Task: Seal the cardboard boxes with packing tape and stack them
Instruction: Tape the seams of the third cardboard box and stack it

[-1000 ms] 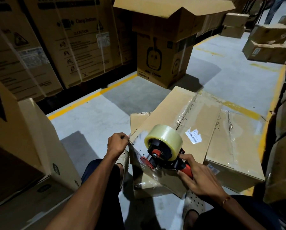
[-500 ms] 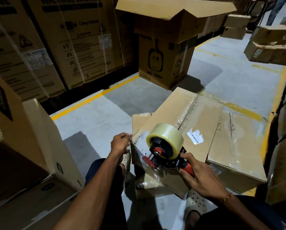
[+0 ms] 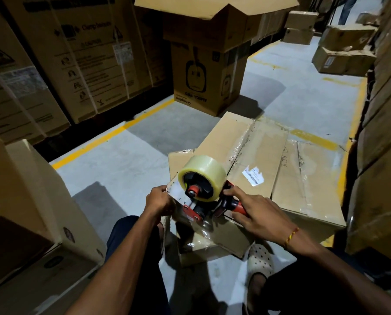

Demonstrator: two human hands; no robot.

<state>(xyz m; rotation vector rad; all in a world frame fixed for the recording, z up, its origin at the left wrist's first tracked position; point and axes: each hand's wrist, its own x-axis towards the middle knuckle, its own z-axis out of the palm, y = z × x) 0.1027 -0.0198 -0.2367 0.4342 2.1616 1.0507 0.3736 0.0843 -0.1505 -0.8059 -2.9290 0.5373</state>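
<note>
Top box [image 3: 246, 153]: flat cardboard, lying tilted across a lower box [image 3: 312, 178], clear tape along its centre seam, white barcode label [image 3: 252, 176] near the middle.
Lower box: flat on the grey floor [image 3: 112, 169], glossy with tape, handwritten marks faintly visible (not legible).
Small box [image 3: 203, 246]: under the near end of the top box, partly wrapped in crinkled clear tape.
Tape dispenser [image 3: 203, 201]: red and black, pressed at the near edge of the top box, clear tape roll [image 3: 202, 176] mounted on it, roll upright and facing the camera.
Right hand [image 3: 258, 214]: curled round the red handle of the dispenser, index finger stretched forward beside the roll, thread bracelet [image 3: 291, 236] at the wrist.
Left hand [image 3: 159, 201]: fingers bent, pinching the near left corner of the top box just beside the dispenser.
Hands: close together, dispenser between them, each gripping its own thing.
Feet: white perforated sandal [image 3: 259, 260] beside the small box on the right; other foot mostly hidden behind the left arm.
Tall open box [image 3: 210, 76]: upright beyond the work, flaps spread, printed figure on its side.
Surroundings: strapped cartons [image 3: 81, 60] stacked on the left behind a yellow floor line [image 3: 112, 135]; 2 or more loose boxes [image 3: 342, 57] far right; cardboard stacks along the right edge.
</note>
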